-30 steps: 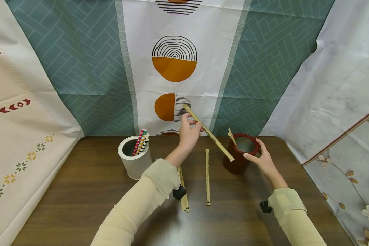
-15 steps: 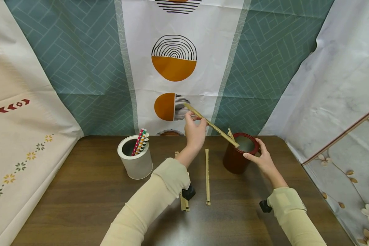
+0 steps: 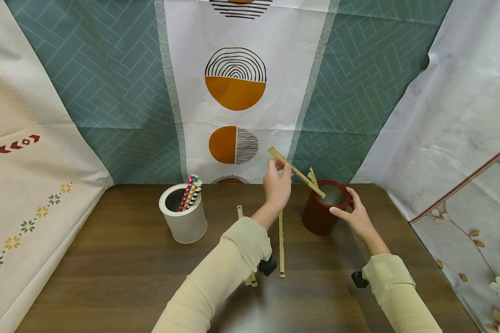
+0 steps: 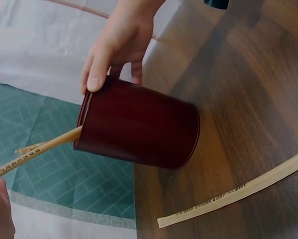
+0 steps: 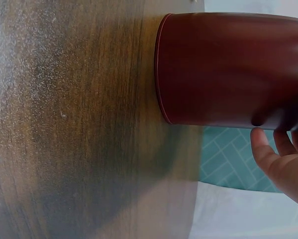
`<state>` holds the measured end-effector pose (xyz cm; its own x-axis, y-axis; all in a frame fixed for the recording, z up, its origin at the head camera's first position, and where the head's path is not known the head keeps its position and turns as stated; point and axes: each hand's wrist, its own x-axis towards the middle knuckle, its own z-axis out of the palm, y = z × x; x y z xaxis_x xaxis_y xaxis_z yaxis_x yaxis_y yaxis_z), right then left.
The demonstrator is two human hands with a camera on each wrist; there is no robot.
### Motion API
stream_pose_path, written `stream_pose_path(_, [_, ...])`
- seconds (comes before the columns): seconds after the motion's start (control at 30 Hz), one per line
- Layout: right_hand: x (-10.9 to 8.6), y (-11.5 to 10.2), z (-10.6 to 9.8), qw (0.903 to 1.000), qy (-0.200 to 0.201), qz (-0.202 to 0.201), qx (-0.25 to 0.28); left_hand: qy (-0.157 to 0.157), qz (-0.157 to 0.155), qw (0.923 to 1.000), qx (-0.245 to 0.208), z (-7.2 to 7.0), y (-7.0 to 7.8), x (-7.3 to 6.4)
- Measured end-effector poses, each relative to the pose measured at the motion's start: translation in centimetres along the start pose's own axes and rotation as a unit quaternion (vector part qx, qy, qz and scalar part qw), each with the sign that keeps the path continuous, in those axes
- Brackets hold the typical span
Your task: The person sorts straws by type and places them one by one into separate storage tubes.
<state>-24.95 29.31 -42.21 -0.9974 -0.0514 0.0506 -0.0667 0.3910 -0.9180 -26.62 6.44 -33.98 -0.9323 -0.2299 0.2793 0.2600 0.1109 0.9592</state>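
My left hand (image 3: 277,185) pinches a long, thin tan paper-wrapped stick (image 3: 301,175) with dark print. Its lower end slants into the mouth of a dark red canister (image 3: 320,217), next to a second wrapped stick (image 3: 311,175) whose top looks torn. My right hand (image 3: 358,217) grips the canister at its right side, thumb at the rim; the right wrist view shows its fingertips (image 5: 259,137) on the canister's side (image 5: 228,69). On the table, one wrapped stick (image 3: 281,249) lies left of the canister. More wrapped sticks (image 3: 252,280) lie partly hidden under my left sleeve.
A white can (image 3: 185,224) holding several patterned paper straws (image 3: 190,194) stands on the left of the brown wooden table (image 3: 108,259). A patterned cloth backdrop (image 3: 233,92) hangs behind the table's far edge. Printed cloths close off both sides.
My left hand has moved right with the wrapped stick, bringing its lower end from in front of the canister to inside its mouth. My right hand has stayed on the canister.
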Motion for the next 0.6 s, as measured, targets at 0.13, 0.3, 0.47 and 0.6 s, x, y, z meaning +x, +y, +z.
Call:
stream_pose_path(0.13, [0.0,0.0,0.1,0.9999,0.001,-0.004,0.012,-0.016,-0.001,0.9998,0.013,0.5,-0.3,-0.3])
stream_pose_path(0.3, [0.0,0.0,0.1,0.9998,0.003,-0.008,0.018,-0.045,-0.007,0.998,0.043,0.7,-0.9,-0.7])
stream_pose_path(0.47, [0.0,0.1,0.1,0.9998,0.006,-0.01,0.013,-0.065,-0.012,0.9939,0.088,0.7,-1.5,-0.9])
stream_pose_path(0.6, [0.1,0.1,0.1,0.9998,0.007,-0.013,0.011,-0.084,-0.017,0.9908,0.104,0.7,-1.8,-1.0])
